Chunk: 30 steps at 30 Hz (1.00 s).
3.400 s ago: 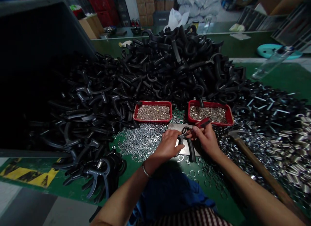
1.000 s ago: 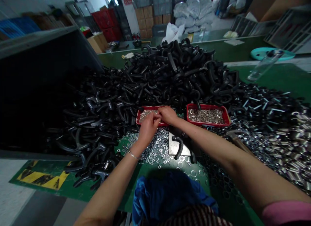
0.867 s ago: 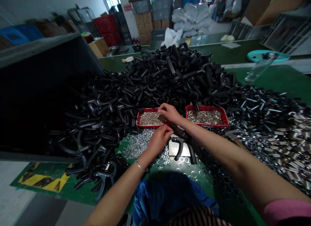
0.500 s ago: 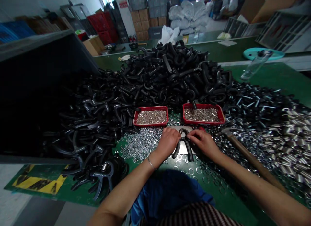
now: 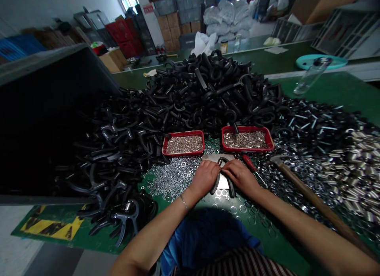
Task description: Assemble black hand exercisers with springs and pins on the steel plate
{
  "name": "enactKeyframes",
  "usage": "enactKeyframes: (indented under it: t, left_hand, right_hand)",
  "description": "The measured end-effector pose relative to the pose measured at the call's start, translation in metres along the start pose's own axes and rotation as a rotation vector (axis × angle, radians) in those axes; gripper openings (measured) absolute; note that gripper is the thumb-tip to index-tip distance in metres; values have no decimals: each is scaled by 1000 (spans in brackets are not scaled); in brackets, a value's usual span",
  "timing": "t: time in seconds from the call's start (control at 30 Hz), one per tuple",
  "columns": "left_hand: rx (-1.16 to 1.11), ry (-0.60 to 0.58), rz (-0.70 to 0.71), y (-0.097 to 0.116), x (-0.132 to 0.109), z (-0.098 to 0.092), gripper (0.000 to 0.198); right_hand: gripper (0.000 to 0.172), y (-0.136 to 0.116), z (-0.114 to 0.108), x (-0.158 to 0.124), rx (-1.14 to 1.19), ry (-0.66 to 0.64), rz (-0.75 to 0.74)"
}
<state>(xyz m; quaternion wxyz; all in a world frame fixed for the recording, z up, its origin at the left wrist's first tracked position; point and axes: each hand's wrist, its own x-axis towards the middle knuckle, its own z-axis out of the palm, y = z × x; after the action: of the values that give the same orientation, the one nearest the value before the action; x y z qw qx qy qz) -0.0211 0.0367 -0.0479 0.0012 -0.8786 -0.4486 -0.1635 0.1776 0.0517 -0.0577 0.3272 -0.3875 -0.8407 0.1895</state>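
Note:
A black plastic hand grip exerciser (image 5: pixel 215 185) lies on a steel plate (image 5: pixel 211 157), its handles pointing toward me. My left hand (image 5: pixel 204 178) closes around its left side, and my right hand (image 5: pixel 240 177) holds its right side and upper part. The spring area is mostly hidden by my fingers. A red-handled screwdriver (image 5: pixel 248 163) lies just beyond my right hand, not touching it. Loose steel washers (image 5: pixel 175 177) spread to the left of the plate.
Two red trays (image 5: pixel 183 154) (image 5: pixel 247 150) of small metal parts stand behind the plate. Black grip handles (image 5: pixel 204 94) form a large heap beyond them. A wooden-handled hammer (image 5: pixel 308 197) and metal sleeves (image 5: pixel 353 177) lie on the right. A blue cloth (image 5: pixel 204 244) sits on my lap.
My hands have come back from the left tray to the grip on the plate. The screwdriver now lies free at the right of my right hand, and the view has shifted slightly.

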Motion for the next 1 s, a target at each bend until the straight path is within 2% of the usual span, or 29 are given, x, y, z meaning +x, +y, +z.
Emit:
enactKeyframes:
  t: [0.23, 0.43, 0.53, 0.67, 0.83, 1.0]
  left_hand:
    - [-232, 48, -222, 7, -2, -4, 17]
    - [-253, 13, -254, 10, 4, -11, 14]
    - [-307, 66, -286, 13, -4, -15, 11]
    - [-317, 157, -370, 29, -21, -18, 9]
    - [-252, 120, -349, 49, -23, -15, 11]
    - [-120, 75, -297, 53, -11, -7, 16]
  right_hand:
    - [23, -4, 0, 2, -169, -46, -47]
    - [25, -5, -2, 4, -283, -88, -82]
    - [23, -5, -6, 3, -359, -157, -129]
    - [21, -5, -10, 4, -390, -221, -183]
    - [21, -4, -8, 7, -350, -246, -202]
    - [31, 0, -20, -3, -192, -209, -164]
